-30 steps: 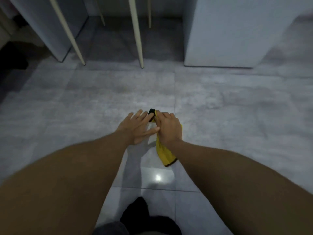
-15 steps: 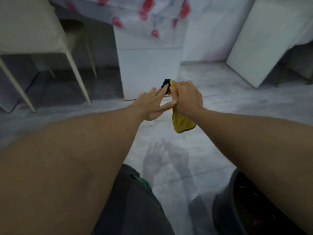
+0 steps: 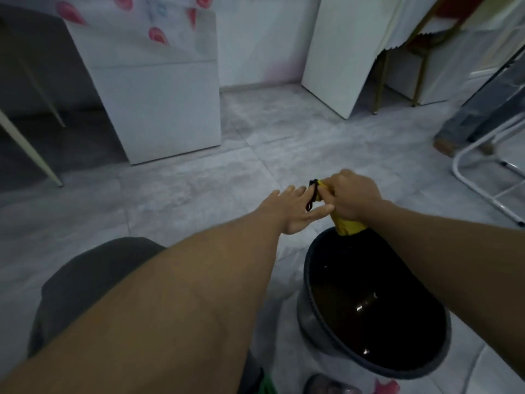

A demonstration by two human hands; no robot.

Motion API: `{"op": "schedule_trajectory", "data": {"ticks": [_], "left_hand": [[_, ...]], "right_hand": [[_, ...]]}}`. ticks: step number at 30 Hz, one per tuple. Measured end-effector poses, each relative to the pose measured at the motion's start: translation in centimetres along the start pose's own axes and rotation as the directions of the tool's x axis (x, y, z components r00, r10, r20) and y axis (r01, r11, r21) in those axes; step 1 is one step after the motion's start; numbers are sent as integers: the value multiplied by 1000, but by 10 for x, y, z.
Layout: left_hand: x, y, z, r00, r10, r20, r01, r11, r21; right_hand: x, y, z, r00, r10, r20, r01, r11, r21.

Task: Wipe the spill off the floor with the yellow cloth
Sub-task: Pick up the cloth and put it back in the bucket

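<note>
My right hand [image 3: 353, 196] is closed around the bunched yellow cloth [image 3: 347, 226], whose lower end hangs out below the fist, just over the far rim of a dark bucket [image 3: 312, 317]. A black loop or tag of the cloth sticks out at the top of the fist. My left hand [image 3: 295, 209] is flat with fingers spread, its fingertips touching the cloth's black end beside the right hand. Both hands are held in the air above the grey tiled floor [image 3: 199, 189]. No spill is plain to see on the floor.
The bucket holds dark liquid and stands at my lower right. White cabinets [image 3: 159, 103] stand ahead; chair legs [image 3: 25, 143] at the left. A white metal frame [image 3: 483, 177] and another person's feet are at the right. My knee [image 3: 93, 277] is at lower left.
The cloth went from pressed on the floor to lifted in the air. The view swung up and right, and both hands with the cloth now hang over the bucket's far rim.
</note>
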State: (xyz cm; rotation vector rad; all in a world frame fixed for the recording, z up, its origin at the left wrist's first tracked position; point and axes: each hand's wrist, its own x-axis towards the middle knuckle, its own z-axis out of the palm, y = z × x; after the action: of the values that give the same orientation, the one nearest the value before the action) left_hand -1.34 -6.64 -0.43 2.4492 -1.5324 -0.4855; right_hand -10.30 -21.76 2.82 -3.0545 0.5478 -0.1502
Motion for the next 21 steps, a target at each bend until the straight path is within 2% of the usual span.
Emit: {"op": "schedule_trajectory", "data": {"ticks": [2, 5, 7, 10, 13, 15, 21], "left_hand": [[-10, -4, 26, 996, -21, 92, 20, 1000, 13], [-29, -18, 62, 980, -85, 181, 75, 995, 61], [-35, -26, 70, 963, -137, 234, 120, 989, 85], [-33, -28, 64, 962, -144, 234, 135, 989, 52], [-36, -29, 62, 966, -141, 218, 137, 990, 35], [-39, -30, 64, 958, -164, 235, 162, 986, 29], [-42, -27, 62, 965, -152, 212, 156, 988, -6]], "right_hand": [[-14, -5, 29, 990, 30, 134, -32, 999, 6], [-30, -19, 71, 952, 2, 305, 0, 1000, -5], [-37, -28, 87, 939, 27, 342, -6, 998, -62], [-36, -33, 93, 940, 65, 334, -13, 988, -155], [-31, -34, 94, 923, 124, 363, -79, 988, -136], [-32, -35, 96, 927, 160, 340, -128, 985, -116], [-40, -35, 95, 960, 168, 224, -142, 982, -127]]}}
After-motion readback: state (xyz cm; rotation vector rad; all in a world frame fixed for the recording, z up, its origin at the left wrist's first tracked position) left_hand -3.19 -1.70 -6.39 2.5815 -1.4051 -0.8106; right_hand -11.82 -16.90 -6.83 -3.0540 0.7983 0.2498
